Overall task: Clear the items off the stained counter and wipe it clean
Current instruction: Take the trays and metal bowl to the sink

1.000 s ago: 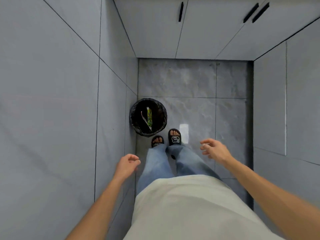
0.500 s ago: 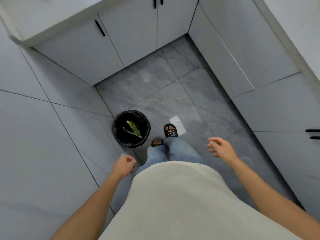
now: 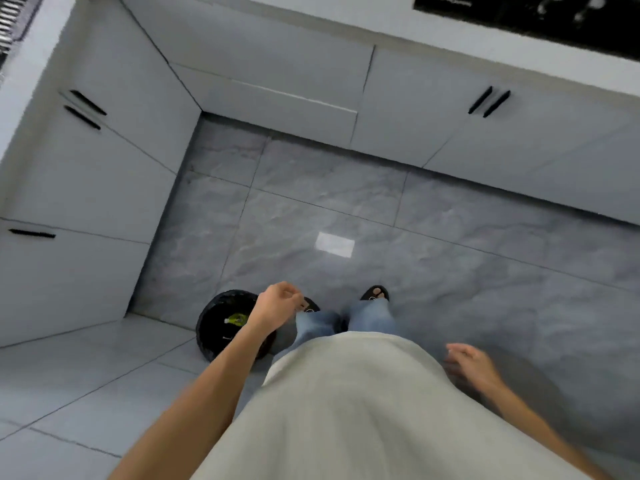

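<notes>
I look down at the grey tiled floor. A black bin (image 3: 221,327) stands at my left foot, with a green wrapper (image 3: 236,319) lying inside. My left hand (image 3: 277,304) hangs over the bin's right rim, fingers curled in with nothing in them. My right hand (image 3: 471,363) is low beside my hip, fingers spread and empty, blurred by motion. The pale counter edge (image 3: 450,32) runs along the top of the view, with a black cooktop (image 3: 540,15) at the top right. The counter's surface and any stain are out of view.
Pale grey cabinet doors with black handles (image 3: 488,102) line the far side, and more cabinets (image 3: 83,109) stand on the left. A wall of pale tiles (image 3: 69,393) is at the lower left. A bright light reflection (image 3: 334,244) shows on the floor.
My view has swung to the right, away from the tiled wall and toward the cabinets and cooktop. The bin now sits lower left, and my right hand has dropped beside my hip.
</notes>
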`<state>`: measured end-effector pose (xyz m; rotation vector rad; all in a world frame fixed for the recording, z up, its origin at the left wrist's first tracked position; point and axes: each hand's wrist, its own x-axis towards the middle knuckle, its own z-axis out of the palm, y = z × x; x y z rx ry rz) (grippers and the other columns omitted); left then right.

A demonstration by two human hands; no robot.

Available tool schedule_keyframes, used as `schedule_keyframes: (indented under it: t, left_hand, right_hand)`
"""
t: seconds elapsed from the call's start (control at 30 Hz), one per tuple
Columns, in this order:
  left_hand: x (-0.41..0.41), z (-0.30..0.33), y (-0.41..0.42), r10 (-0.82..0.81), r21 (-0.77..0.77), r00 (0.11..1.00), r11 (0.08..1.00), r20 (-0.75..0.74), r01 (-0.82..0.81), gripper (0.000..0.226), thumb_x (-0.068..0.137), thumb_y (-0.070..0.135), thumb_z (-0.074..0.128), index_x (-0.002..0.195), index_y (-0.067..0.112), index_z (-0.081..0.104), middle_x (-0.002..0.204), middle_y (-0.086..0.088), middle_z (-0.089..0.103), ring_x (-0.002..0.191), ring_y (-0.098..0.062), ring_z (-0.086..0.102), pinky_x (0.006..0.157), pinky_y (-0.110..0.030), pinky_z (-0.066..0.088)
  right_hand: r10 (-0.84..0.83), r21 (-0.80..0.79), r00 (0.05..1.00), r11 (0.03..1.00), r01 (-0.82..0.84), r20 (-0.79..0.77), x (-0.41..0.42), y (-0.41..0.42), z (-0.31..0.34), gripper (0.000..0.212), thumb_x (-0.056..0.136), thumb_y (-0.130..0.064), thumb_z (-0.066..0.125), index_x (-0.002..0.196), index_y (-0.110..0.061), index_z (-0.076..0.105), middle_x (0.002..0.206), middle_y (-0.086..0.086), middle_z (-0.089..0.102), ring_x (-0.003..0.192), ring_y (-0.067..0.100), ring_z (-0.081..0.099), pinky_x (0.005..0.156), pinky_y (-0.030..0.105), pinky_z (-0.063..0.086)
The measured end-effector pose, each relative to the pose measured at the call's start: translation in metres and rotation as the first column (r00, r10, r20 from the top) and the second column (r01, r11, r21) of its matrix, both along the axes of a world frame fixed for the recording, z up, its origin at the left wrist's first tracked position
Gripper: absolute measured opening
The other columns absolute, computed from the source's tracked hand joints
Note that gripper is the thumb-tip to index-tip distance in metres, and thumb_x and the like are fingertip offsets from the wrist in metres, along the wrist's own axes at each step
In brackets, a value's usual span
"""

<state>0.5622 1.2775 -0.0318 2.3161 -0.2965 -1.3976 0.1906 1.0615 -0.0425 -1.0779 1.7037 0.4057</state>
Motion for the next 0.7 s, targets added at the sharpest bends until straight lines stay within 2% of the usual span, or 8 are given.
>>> schedule_keyframes:
  t: [0.07, 0.17, 0.27, 0.33, 0.4, 0.5, 0.6, 0.7]
  left_hand:
    - [-0.003, -0.001, -0.031, -0.093, 0.017, 0.996, 0.995, 0.005, 0.093, 0.007, 0.102, 0.026, 0.063, 0.099, 0.025, 0.069, 0.074, 0.017, 0.072, 0.068, 0.001, 0.069, 0.065, -0.011, 0.051]
    - [-0.016, 0.000, -0.073, -0.208, 0.087, 0.978, 0.974, -0.031, 0.210, 0.013, 0.100, 0.018, 0.060, 0.099, 0.022, 0.073, 0.093, 0.001, 0.075, 0.088, -0.021, 0.072, 0.088, -0.033, 0.060]
    - [-0.029, -0.002, -0.105, -0.292, 0.155, 0.955, 0.942, -0.057, 0.298, 0.018, 0.099, 0.010, 0.058, 0.100, 0.018, 0.074, 0.102, -0.006, 0.077, 0.098, -0.029, 0.073, 0.094, -0.043, 0.061]
    - [-0.037, -0.004, -0.120, -0.332, 0.190, 0.942, 0.922, -0.055, 0.336, 0.018, 0.099, 0.010, 0.057, 0.097, 0.018, 0.074, 0.097, -0.008, 0.077, 0.094, -0.031, 0.075, 0.090, -0.043, 0.063]
    - [-0.040, -0.009, -0.133, -0.353, 0.222, 0.934, 0.908, -0.046, 0.355, 0.018, 0.100, 0.010, 0.058, 0.092, 0.017, 0.073, 0.092, -0.008, 0.078, 0.083, -0.030, 0.075, 0.078, -0.038, 0.062]
    - [-0.041, -0.014, -0.155, -0.342, 0.271, 0.937, 0.897, -0.073, 0.348, 0.024, 0.095, -0.002, 0.054, 0.085, 0.011, 0.072, 0.084, -0.012, 0.072, 0.063, -0.025, 0.061, 0.059, -0.029, 0.048]
    - [-0.036, -0.014, -0.184, -0.410, 0.333, 0.908, 0.847, -0.086, 0.414, 0.032, 0.099, 0.003, 0.051, 0.075, 0.014, 0.068, 0.072, -0.008, 0.062, 0.053, -0.020, 0.050, 0.046, -0.022, 0.037]
    - [-0.027, -0.015, -0.223, -0.467, 0.355, 0.880, 0.812, -0.080, 0.463, 0.034, 0.096, -0.002, 0.048, 0.071, 0.014, 0.064, 0.058, -0.001, 0.055, 0.041, -0.015, 0.041, 0.039, -0.016, 0.028]
  right_hand:
    - [-0.070, 0.005, 0.997, 0.998, 0.070, 0.017, -0.022, 0.002, -0.004, 0.025, 0.104, -0.003, 0.053, 0.127, 0.002, 0.063, 0.099, 0.024, 0.067, 0.071, 0.028, 0.058, 0.060, 0.030, 0.041]
    - [-0.161, 0.009, 0.986, 0.987, 0.161, 0.030, -0.042, -0.005, -0.003, 0.021, 0.104, -0.011, 0.055, 0.121, -0.006, 0.067, 0.097, 0.015, 0.071, 0.070, 0.023, 0.062, 0.058, 0.026, 0.045]
    - [-0.255, 0.007, 0.965, 0.967, 0.255, 0.067, -0.050, -0.023, -0.004, 0.017, 0.104, -0.012, 0.057, 0.117, -0.011, 0.067, 0.104, 0.019, 0.072, 0.069, 0.020, 0.062, 0.054, 0.023, 0.045]
    - [-0.283, -0.019, 0.956, 0.958, 0.285, 0.080, -0.054, -0.041, -0.004, 0.017, 0.104, -0.013, 0.056, 0.117, -0.011, 0.067, 0.104, 0.017, 0.072, 0.070, 0.021, 0.063, 0.052, 0.021, 0.045]
    - [-0.270, -0.033, 0.955, 0.961, 0.276, 0.125, -0.054, -0.063, -0.007, 0.017, 0.105, -0.016, 0.055, 0.117, -0.013, 0.067, 0.105, 0.015, 0.073, 0.080, 0.026, 0.067, 0.060, 0.026, 0.047]
    - [-0.270, -0.075, 0.950, 0.956, 0.284, 0.157, -0.050, -0.103, -0.010, 0.012, 0.104, -0.018, 0.056, 0.108, -0.019, 0.067, 0.107, 0.014, 0.075, 0.084, 0.026, 0.069, 0.074, 0.034, 0.050]
    - [-0.275, -0.132, 0.943, 0.944, 0.302, 0.186, -0.049, -0.145, -0.008, 0.013, 0.099, -0.020, 0.061, 0.107, -0.023, 0.071, 0.103, 0.004, 0.076, 0.087, 0.022, 0.074, 0.087, 0.038, 0.056]
    - [-0.331, -0.183, 0.916, 0.909, 0.374, 0.227, -0.055, -0.181, 0.001, 0.014, 0.096, -0.021, 0.062, 0.102, -0.031, 0.070, 0.103, -0.003, 0.075, 0.090, 0.019, 0.075, 0.088, 0.036, 0.055]
